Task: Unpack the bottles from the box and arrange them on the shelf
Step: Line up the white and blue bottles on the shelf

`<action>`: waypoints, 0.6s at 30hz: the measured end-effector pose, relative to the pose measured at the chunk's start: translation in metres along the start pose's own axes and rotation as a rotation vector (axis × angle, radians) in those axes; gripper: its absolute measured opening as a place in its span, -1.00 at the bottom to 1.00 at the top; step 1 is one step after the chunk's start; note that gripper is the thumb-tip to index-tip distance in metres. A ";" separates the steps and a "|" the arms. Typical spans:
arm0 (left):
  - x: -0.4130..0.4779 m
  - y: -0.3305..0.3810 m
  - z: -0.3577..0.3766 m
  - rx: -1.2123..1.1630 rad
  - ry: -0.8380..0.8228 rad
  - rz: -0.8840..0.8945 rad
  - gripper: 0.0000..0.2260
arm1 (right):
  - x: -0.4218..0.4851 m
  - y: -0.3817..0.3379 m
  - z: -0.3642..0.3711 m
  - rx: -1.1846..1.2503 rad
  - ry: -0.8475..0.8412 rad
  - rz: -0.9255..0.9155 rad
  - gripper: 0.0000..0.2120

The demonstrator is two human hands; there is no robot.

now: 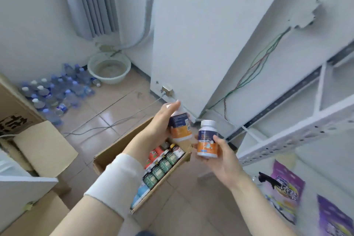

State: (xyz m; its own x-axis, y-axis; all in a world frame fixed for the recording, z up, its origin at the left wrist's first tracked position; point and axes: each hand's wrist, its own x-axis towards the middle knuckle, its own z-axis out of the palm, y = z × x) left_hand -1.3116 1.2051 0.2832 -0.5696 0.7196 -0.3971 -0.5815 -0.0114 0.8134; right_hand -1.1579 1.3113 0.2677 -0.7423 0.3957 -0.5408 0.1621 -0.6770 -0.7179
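My left hand (pixel 162 122) grips a blue-and-orange supplement bottle (pixel 181 128), held above the open cardboard box (pixel 115 151). My right hand (pixel 220 157) holds a second, matching white-capped bottle (pixel 207 141), upright, just right of the first. The box on the tiled floor contains several small bottles (pixel 161 166) with green, red and blue labels, packed in rows. The white metal shelf (pixel 298 132) runs along the right, its perforated edge close to my right hand.
Purple pouches (pixel 287 184) lie on the lower shelf level at the right. Cardboard boxes (pixel 38 145) stand at the left. Several water bottles (pixel 55 92) and a white basin (pixel 109 69) sit on the floor by the far wall. Cables trail across the tiles.
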 end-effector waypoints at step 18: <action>-0.139 -0.019 0.483 0.353 -0.718 0.301 -0.83 | -0.362 -0.196 -0.264 -0.079 0.218 -0.717 -0.30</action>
State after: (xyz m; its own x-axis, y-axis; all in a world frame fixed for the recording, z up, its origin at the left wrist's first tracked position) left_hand -0.9404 1.4409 0.5284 -0.0954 0.9875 0.1255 -0.1818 -0.1412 0.9731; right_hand -0.7492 1.4642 0.4889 -0.5391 0.8422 0.0028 -0.2604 -0.1635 -0.9516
